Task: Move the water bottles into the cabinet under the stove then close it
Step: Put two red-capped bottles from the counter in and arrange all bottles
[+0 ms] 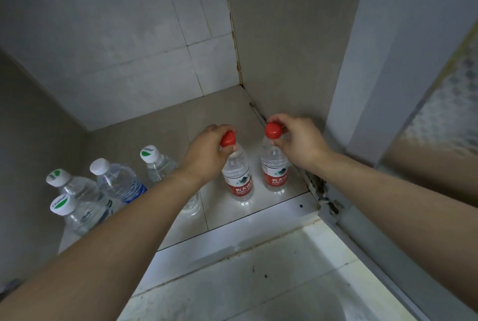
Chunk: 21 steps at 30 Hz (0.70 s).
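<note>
Bare forearms [108, 240] cross the white sill [258, 217] into the open cabinet [160, 67] — the left hand [207, 151] grips the red cap of one water bottle [239, 182], and the right hand [297, 142] pinches the cap of a second bottle [275, 172] near the right wall. Both stand upright side by side, just behind the front edge. Four white-capped bottles [117, 181] cluster at the left; bare floor [207, 116] lies open toward the back corner

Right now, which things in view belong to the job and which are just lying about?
Job: left hand holding left red-cap bottle; right hand holding right red-cap bottle; other bottles; cabinet; door.
Lying about: thin rod by right wall.
</note>
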Motion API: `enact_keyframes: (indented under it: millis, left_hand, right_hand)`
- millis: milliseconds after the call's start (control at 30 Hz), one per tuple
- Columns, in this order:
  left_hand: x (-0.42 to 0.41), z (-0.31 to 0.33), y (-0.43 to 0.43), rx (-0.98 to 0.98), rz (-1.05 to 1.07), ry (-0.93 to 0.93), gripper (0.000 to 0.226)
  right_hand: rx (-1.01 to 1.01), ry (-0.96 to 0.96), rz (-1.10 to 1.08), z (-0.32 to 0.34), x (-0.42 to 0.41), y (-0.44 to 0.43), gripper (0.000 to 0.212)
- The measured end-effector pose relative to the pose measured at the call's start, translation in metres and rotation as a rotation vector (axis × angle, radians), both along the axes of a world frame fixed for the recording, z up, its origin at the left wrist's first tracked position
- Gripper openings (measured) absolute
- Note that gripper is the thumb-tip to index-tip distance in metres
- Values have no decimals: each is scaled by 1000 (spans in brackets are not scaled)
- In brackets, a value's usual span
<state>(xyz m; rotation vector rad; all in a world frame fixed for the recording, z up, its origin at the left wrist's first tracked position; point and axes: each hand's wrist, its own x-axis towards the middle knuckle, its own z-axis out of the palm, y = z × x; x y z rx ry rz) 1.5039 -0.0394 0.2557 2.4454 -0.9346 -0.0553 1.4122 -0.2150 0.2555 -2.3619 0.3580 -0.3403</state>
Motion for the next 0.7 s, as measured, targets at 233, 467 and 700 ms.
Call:
enact_keyframes:
  millis: [233,467,700]
  left_hand:
    - [4,-2,-5,6,11,-19,38]
    - [13,-4,-9,52,-39,-14,39]
    - [12,-1,-4,44,-25,23,47]
  right_hand:
    - [47,-18,-89,-2,15,-2,40]
    - [22,-17,-64,-6,14,-5,41]
    - [-60,29,-33,0,14,-2,48]
